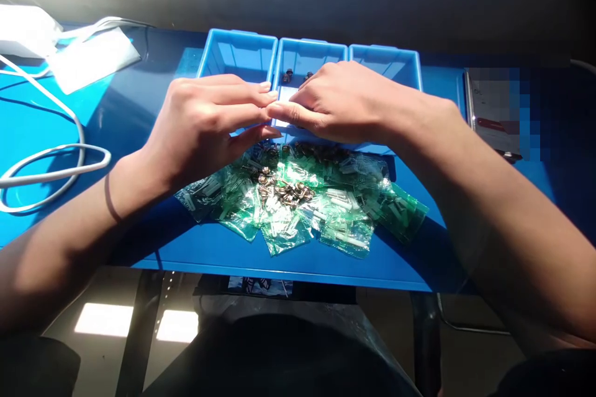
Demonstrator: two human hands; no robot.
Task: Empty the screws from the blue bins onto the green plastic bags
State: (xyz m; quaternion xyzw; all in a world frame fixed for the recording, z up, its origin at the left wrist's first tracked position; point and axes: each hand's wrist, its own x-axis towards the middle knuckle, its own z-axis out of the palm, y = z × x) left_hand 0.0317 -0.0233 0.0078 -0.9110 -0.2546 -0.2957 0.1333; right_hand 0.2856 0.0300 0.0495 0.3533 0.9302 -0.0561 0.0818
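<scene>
My left hand [209, 113] and my right hand [333, 102] meet at the fingertips, just in front of the middle blue bin [313, 44]. The fingers of both are closed, but whatever lies between them is too small or hidden to make out. Two small dark metal pieces [287, 75] show at the back of that bin, along with something white; my right hand covers much of the rest. Below my hands spreads a heap of clear and green plastic bags [347, 223] with white slim parts inside. Loose shiny brownish metal pieces [291, 192] lie among the bags.
The left blue bin [239, 33] and right blue bin [386, 50] flank the middle one on the blue table [288, 267]. At left are a white cable [79, 130], a white sheet [95, 62] and a white box-like object [25, 31]. A flat dark-edged object [493, 111], partly pixelated, lies right.
</scene>
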